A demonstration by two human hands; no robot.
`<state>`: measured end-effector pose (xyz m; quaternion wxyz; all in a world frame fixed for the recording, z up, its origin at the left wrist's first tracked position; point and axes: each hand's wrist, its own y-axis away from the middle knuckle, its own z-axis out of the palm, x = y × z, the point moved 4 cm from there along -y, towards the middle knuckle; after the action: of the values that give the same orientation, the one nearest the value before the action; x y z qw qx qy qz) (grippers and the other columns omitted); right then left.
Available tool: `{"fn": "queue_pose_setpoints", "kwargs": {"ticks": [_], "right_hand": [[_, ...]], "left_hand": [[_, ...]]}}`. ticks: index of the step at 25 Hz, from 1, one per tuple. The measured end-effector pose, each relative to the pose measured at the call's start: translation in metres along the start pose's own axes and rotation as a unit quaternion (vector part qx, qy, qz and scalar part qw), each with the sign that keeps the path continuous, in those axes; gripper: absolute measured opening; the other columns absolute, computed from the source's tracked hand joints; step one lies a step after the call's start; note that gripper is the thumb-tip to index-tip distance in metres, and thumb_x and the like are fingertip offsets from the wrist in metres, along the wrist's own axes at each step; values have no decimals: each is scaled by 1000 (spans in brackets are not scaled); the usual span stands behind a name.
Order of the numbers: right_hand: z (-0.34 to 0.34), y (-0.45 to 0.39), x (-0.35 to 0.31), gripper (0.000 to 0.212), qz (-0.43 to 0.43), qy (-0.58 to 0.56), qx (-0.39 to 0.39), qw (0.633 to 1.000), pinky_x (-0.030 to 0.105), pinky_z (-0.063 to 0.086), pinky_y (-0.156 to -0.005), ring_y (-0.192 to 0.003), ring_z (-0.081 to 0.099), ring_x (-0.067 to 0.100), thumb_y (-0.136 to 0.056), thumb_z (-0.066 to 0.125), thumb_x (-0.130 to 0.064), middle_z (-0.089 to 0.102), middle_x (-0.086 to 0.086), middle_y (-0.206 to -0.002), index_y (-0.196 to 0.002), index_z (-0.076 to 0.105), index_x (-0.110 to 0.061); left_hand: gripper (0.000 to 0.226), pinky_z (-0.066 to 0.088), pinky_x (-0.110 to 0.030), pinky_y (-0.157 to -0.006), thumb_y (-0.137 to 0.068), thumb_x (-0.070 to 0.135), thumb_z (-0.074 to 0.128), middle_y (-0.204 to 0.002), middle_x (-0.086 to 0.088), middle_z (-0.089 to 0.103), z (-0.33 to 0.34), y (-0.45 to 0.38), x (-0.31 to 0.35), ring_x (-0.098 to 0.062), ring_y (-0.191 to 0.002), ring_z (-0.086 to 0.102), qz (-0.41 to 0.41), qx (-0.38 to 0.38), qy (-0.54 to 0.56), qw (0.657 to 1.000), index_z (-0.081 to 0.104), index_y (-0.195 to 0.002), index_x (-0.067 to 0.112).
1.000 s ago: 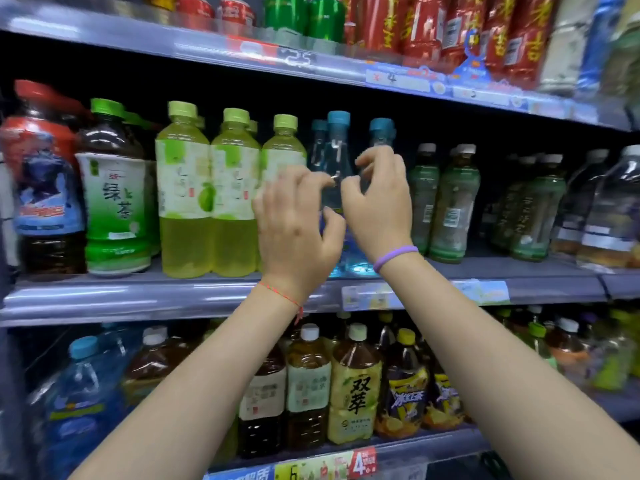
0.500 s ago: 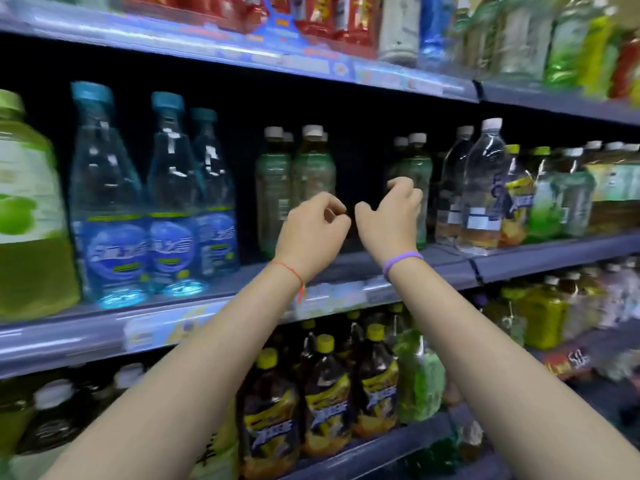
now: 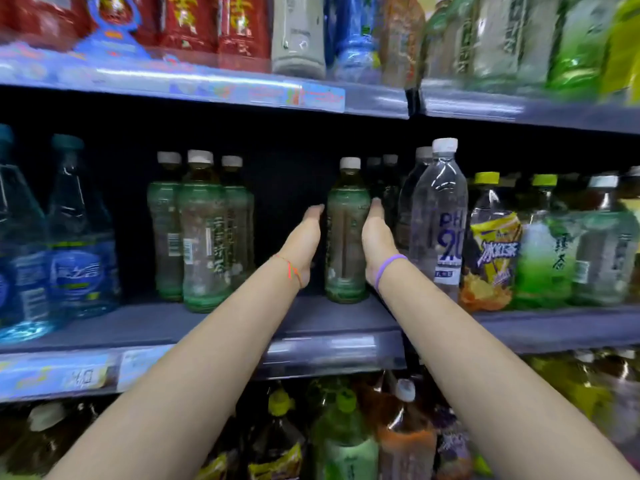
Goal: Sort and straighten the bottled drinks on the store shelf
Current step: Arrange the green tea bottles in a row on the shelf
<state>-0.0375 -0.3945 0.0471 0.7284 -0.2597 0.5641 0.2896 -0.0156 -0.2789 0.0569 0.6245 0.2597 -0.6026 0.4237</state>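
A green tea bottle (image 3: 347, 237) with a white cap stands upright on the middle shelf (image 3: 329, 348), alone in front of a dark gap. My left hand (image 3: 304, 242) lies flat along its left side and my right hand (image 3: 377, 242) along its right side, fingers straight, the bottle clasped between the palms. Three matching green tea bottles (image 3: 202, 237) stand grouped further left. More of the same kind are half hidden behind the clasped bottle.
Blue water bottles (image 3: 79, 237) stand at the far left. A clear pH 9.0 water bottle (image 3: 441, 216) stands just right of my right hand, then a yellow iced tea bottle (image 3: 491, 244) and green-labelled teas. The upper shelf (image 3: 242, 88) and the lower shelf hold more drinks.
The view has shifted right along the shelf, away from the blue water bottles. Both hands have reached forward from curled in mid-air to either side of the green tea bottle.
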Motion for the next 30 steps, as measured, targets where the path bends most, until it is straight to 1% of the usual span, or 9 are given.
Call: {"fn": "queue_pose_setpoints", "kwargs": {"ticks": [3, 5, 9, 13, 17, 20, 23, 27, 30], "right_hand": [[-3, -4, 3, 75, 13, -37, -45, 998, 47, 48, -102, -108, 65, 32, -85, 34, -76, 69, 16, -117, -115, 66, -15], [-4, -1, 2, 63, 9, -42, -69, 997, 46, 49, -101, -106, 65, 32, -88, 36, -70, 71, 15, -110, -104, 68, -18], [-3, 6, -1, 51, 0, -32, -120, 992, 37, 53, -81, -86, 66, 27, -98, 34, -57, 71, 7, -78, -83, 66, -20], [-3, 18, 0, 56, -26, -17, -126, 992, 45, 50, -96, -104, 66, 27, -94, 35, -67, 74, 6, -101, -100, 69, -22], [-8, 35, -3, 98, -93, -5, -93, 991, 44, 48, -100, -111, 63, 20, -61, 50, -93, 67, 1, -121, -129, 57, -23], [-15, 58, -7, 74, -221, 129, -37, 966, 31, 45, -89, -105, 54, 14, -72, 70, -69, 52, -3, -118, -119, 42, -18], [-13, 69, -4, 76, -254, 290, -6, 923, 37, 44, -96, -115, 44, 21, -70, 80, -55, 38, 2, -124, -116, 32, -18], [-15, 63, 1, 80, -228, 279, -21, 933, 40, 49, -96, -114, 51, 23, -71, 83, -44, 46, 7, -129, -127, 34, -12], [-22, 64, 4, 72, -221, 224, -57, 948, 31, 51, -85, -99, 58, 11, -73, 84, -39, 55, -2, -115, -124, 39, -17]], "left_hand": [[51, 55, -33, -79, -101, 54, 31, -96, -9, 72, 18, -5, -4, -27, -91, 67, -8, -26, 61, 998, 69, -102, 19], [56, 56, -31, -73, -102, 54, 30, -93, -13, 72, 23, -4, -6, -27, -82, 68, -24, -36, 86, 995, 69, -107, 14], [44, 56, -24, -60, -104, 46, 34, -83, -8, 70, 14, -8, -8, -22, -75, 66, -12, -25, 62, 998, 66, -100, 15], [44, 52, -26, -61, -104, 46, 34, -90, -7, 71, -8, -5, -5, -21, -78, 66, -10, 3, 34, 999, 67, -105, 17], [39, 45, -15, -41, -103, 40, 38, -52, 4, 64, -16, -2, -8, -14, -56, 59, -39, 31, 16, 999, 60, -78, 20], [37, 56, -27, -63, -102, 38, 41, -75, -3, 72, -17, -1, -10, -22, -76, 67, -44, 32, 14, 998, 67, -87, 17], [38, 54, -37, -89, -97, 42, 45, -105, -9, 72, -20, 1, -8, -25, -94, 65, -46, 60, -2, 997, 70, -107, 14], [34, 46, -30, -61, -100, 38, 42, -82, -2, 67, -24, 0, -9, -18, -74, 60, -61, 56, -12, 997, 66, -86, 19], [37, 43, -29, -57, -102, 37, 39, -79, -1, 65, -24, 1, -8, -17, -70, 58, -59, 45, -17, 997, 63, -80, 20]]}}
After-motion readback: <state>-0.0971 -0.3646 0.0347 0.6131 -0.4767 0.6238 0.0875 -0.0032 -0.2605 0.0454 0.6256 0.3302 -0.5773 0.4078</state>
